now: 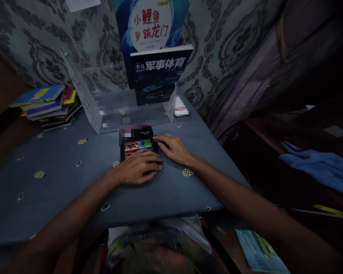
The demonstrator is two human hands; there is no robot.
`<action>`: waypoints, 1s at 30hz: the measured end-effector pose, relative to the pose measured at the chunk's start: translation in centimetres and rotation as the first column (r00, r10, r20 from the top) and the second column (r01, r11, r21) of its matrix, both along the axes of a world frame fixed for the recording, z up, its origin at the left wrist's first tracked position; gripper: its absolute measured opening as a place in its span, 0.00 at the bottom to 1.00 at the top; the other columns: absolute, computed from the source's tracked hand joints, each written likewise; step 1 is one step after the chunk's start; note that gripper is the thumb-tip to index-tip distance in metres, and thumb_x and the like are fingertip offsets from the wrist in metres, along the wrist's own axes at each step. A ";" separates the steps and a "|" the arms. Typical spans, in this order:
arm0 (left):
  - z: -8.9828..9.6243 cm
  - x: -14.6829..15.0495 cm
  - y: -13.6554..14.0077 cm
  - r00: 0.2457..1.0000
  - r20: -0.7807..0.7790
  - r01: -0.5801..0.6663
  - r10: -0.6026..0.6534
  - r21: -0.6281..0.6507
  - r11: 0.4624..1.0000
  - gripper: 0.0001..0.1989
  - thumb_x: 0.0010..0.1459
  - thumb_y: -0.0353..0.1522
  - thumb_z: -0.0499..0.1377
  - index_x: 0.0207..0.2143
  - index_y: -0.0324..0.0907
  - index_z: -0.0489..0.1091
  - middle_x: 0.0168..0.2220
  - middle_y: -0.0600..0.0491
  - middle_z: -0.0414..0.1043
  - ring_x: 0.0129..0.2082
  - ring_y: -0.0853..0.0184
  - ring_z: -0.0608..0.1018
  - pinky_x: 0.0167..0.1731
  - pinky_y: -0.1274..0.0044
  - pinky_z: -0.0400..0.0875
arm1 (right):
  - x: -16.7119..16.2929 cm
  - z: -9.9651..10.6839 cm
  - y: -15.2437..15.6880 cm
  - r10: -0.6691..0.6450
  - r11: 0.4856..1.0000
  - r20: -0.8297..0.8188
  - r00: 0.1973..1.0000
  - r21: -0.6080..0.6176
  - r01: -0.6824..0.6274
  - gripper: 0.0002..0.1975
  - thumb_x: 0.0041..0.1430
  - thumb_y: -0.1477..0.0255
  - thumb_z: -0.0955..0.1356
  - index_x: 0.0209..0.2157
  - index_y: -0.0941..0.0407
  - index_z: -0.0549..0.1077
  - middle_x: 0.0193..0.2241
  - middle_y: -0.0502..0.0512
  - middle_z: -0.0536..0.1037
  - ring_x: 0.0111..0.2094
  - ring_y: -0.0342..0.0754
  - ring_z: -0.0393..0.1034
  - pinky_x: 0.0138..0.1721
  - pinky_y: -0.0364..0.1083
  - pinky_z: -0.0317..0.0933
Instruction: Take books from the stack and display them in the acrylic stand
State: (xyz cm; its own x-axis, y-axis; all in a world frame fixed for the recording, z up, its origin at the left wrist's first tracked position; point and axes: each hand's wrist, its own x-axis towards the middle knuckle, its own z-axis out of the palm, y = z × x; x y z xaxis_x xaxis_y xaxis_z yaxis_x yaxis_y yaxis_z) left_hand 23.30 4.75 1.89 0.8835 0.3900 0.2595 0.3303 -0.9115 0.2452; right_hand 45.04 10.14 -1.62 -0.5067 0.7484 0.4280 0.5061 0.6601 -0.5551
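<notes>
A dark book (144,133) lies on the grey-blue tablecloth, with small colourful picture panels on its cover and a pinkish strip along its far edge. Across its near part my left hand (138,166) rests flat, fingers stretched out, hiding that end of the cover. At the book's right side is my right hand (173,148), its fingers extended and fingertips at or touching the edge. Just beyond the book stands a clear acrylic rack (95,121). It holds an upright dark book (157,83) with white lettering, in front of a taller blue book (153,24).
A loose stack of books (48,102) sits at the table's left back. A whitish blurred object (180,106) is beside the rack's right end. Patterned wallpaper rises behind. Off the table's right side are a blue cloth (317,167) and a blue-green book (257,251) lower down.
</notes>
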 end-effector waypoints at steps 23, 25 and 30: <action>0.4 -0.2 -0.5 0.993 -0.117 -0.008 0.021 0.110 0.994 0.14 0.65 0.32 0.56 0.50 0.43 0.74 0.53 0.47 0.76 0.55 0.58 0.75 0.58 0.64 0.66 | -0.9 0.7 -1.7 0.067 0.990 0.008 0.998 0.120 -0.067 0.15 0.67 0.75 0.62 0.49 0.56 0.77 0.36 0.58 0.81 0.39 0.51 0.74 0.44 0.52 0.69; 0.5 -0.1 -0.6 0.992 -0.122 -0.022 0.033 0.090 0.996 0.13 0.65 0.32 0.57 0.50 0.43 0.75 0.54 0.48 0.75 0.55 0.59 0.74 0.59 0.64 0.65 | -1.1 0.6 -1.9 0.092 0.987 -0.002 0.996 0.131 -0.091 0.15 0.67 0.75 0.62 0.48 0.57 0.78 0.37 0.59 0.81 0.39 0.51 0.74 0.43 0.52 0.69; 0.4 -0.2 -0.4 0.999 -0.001 -0.043 0.043 -0.011 0.999 0.12 0.65 0.30 0.56 0.48 0.42 0.76 0.52 0.47 0.77 0.55 0.60 0.76 0.58 0.66 0.67 | -1.3 0.5 -2.0 0.119 0.984 -0.025 0.993 0.137 -0.114 0.14 0.67 0.76 0.62 0.48 0.57 0.77 0.36 0.59 0.81 0.39 0.52 0.74 0.42 0.52 0.70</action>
